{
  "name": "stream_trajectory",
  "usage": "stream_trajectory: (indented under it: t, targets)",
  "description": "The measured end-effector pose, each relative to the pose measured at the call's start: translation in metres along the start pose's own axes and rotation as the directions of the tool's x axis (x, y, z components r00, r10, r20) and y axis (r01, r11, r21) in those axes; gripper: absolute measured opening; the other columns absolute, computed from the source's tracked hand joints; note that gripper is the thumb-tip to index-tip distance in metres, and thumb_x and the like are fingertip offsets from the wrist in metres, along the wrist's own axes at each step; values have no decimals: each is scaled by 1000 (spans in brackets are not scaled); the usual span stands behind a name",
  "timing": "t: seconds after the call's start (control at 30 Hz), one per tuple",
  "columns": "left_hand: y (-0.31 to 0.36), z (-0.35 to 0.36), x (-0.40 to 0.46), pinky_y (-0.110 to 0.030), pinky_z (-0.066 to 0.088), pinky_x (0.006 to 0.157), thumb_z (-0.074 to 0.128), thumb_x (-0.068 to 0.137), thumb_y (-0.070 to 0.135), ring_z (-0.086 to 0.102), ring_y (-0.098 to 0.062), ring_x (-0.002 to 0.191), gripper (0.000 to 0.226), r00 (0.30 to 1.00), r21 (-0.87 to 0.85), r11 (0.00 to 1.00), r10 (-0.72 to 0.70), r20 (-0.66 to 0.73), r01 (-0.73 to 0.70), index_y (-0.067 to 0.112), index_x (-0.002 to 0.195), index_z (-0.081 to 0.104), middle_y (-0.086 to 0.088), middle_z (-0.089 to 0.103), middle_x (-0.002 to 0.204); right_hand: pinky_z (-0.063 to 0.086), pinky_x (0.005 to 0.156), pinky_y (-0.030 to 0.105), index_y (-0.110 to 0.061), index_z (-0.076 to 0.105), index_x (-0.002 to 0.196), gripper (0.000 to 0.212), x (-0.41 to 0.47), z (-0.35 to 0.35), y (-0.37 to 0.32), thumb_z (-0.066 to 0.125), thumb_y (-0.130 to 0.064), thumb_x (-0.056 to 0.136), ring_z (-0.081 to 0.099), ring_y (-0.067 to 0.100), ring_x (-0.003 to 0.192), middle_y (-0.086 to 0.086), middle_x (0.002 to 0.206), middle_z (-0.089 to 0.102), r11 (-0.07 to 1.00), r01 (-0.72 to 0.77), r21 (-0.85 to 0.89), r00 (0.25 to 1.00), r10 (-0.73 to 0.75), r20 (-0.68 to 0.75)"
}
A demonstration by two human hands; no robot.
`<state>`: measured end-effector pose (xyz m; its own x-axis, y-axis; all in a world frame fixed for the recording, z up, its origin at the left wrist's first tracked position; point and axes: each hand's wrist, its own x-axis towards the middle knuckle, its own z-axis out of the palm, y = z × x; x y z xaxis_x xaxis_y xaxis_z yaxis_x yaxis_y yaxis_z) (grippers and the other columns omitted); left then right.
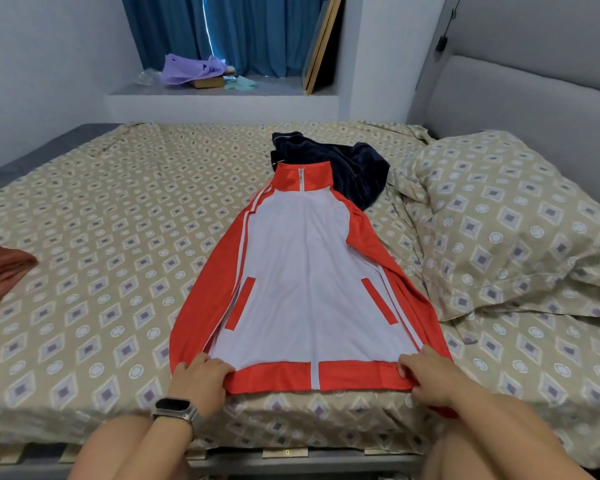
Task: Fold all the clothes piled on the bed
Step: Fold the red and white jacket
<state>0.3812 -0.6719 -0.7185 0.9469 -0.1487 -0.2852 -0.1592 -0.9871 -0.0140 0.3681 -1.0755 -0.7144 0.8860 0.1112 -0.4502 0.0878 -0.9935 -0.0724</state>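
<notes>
At nine o'clock, at the left edge of the bed (pixel 125 216), lies a folded rust-coloured cloth (pixel 0 271) with something dark just behind it. Nearer, at seven o'clock, the left hand (pixel 201 377), with a watch (pixel 174 408) on its wrist, pinches the left corner of the hem of a jacket (pixel 309 271), fingers curled over the red band. The jacket lies flat in the middle of the patterned sheet, front up and zipped, white in the body with red sleeves, collar, pocket strips and hem; its collar points to twelve o'clock and its hem sits at the near edge of the mattress. At twelve o'clock, touching the collar from behind, is a crumpled dark blue garment (pixel 354 168). At five o'clock the right hand (pixel 426 375) grips the right corner of the hem, thumb under and fingers on top. At three o'clock a pillow (pixel 516 216) in the same pattern lies just beside the jacket's right sleeve.
</notes>
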Motion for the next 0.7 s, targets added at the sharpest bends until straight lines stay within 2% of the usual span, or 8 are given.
stream_trajectory:
  t: [0.1, 0.2, 0.23, 0.3, 0.37, 0.47, 0.6, 0.7]
  targets:
    - [4, -1, 1, -38, 32, 98, 41, 86, 48, 39, -9, 124, 46, 995, -45, 999, -26, 94, 31, 37, 130, 50, 16, 54, 129, 39, 77, 31, -32, 50, 92, 25, 2, 1, -3, 57, -43, 70, 47, 14, 92, -7, 95, 47, 995, -57, 85, 997, 53, 53]
    - [9, -1, 2, -48, 24, 109, 33, 91, 54, 42, -6, 120, 40, 997, -65, 996, -70, -27, 68, 35, 110, 62, 18, 60, 116, 49, 78, 31, -33, 63, 78, 5, 9, -7, 0, 61, -38, 78, 60, 10, 83, -10, 82, 65, 856, -28, 516, 974, 140, -179]
    - [12, -3, 3, -52, 23, 110, 33, 91, 52, 45, -6, 118, 39, 991, -57, 997, -61, -117, 55, 33, 100, 66, 19, 62, 108, 49, 76, 32, -34, 63, 78, 8, 13, -9, 6, 65, -27, 80, 62, 13, 79, -9, 79, 66, 796, -2, 606, 923, 234, -306]
    - [19, 0, 9, -56, 40, 101, 39, 84, 43, 58, -10, 101, 32, 943, -90, 994, 29, -332, -62, 30, 78, 68, 18, 65, 87, 49, 77, 35, -25, 63, 95, 22, 25, -10, 24, 67, -13, 77, 63, 24, 86, -2, 90, 67, 771, -43, 636, 777, 426, -464]
    - [28, 7, 18, -46, 53, 87, 41, 80, 36, 62, -12, 90, 29, 872, -159, 953, 159, -463, -258, 28, 78, 69, 16, 65, 83, 48, 90, 44, -12, 59, 116, 39, 37, -7, 40, 66, -19, 79, 59, 35, 105, 12, 112, 64, 726, -265, 635, 715, 590, -376]
    - [52, 9, 32, -34, 56, 84, 38, 83, 34, 62, -10, 97, 37, 846, -239, 880, 270, -460, -411, 25, 100, 70, 13, 66, 99, 42, 103, 42, -14, 58, 126, 46, 50, -2, 50, 61, -41, 89, 54, 35, 120, 15, 129, 59, 644, -500, 578, 759, 648, -64]
    - [84, -4, 42, -17, 37, 102, 11, 78, 54, 47, -5, 120, 73, 895, -403, 818, 276, -350, -410, 27, 130, 56, 15, 54, 126, 43, 97, 36, -10, 66, 118, 42, 56, -13, 47, 66, -40, 89, 59, 34, 115, 16, 122, 65, 576, -474, 666, 774, 633, 2]
    - [101, -6, 53, -15, 35, 99, 13, 80, 56, 47, 0, 116, 70, 914, -505, 768, 269, -304, -395, 28, 129, 54, 17, 53, 124, 48, 84, 37, 2, 71, 100, 25, 59, -30, 36, 70, -17, 84, 64, 38, 100, 23, 103, 69, 475, -376, 796, 744, 667, -46]
